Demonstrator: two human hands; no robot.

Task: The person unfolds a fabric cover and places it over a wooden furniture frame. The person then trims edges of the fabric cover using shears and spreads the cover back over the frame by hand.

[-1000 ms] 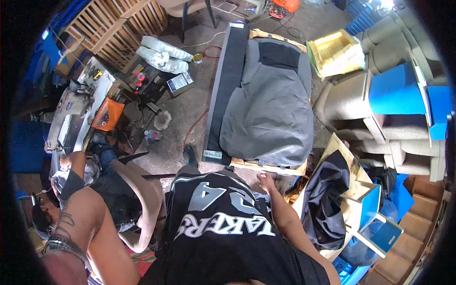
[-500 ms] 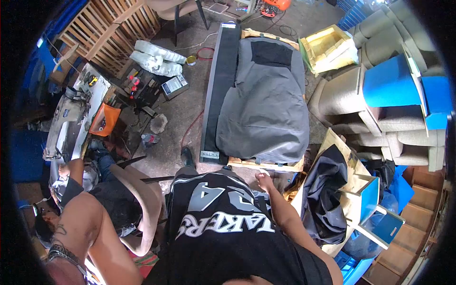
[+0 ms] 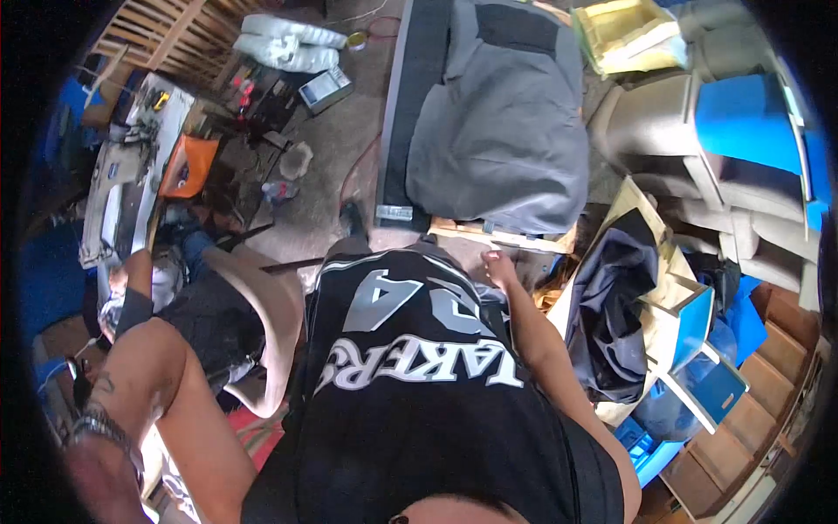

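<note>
Looks further down than half a second ago, carrying the grey fabric-covered cushion point(image 3: 497, 131) up the frame until cut off at its far end. Has lost the round orange machine and the beige seat of a dark-legged chair past the top edge. Crops more off the slatted wooden frame point(image 3: 163, 33). Shows the bare right hand point(image 3: 498, 266) and the bare, blurred left hand point(image 3: 99, 474) both higher in view. Takes in more of the black jersey with white lettering point(image 3: 419, 437) below.
</note>
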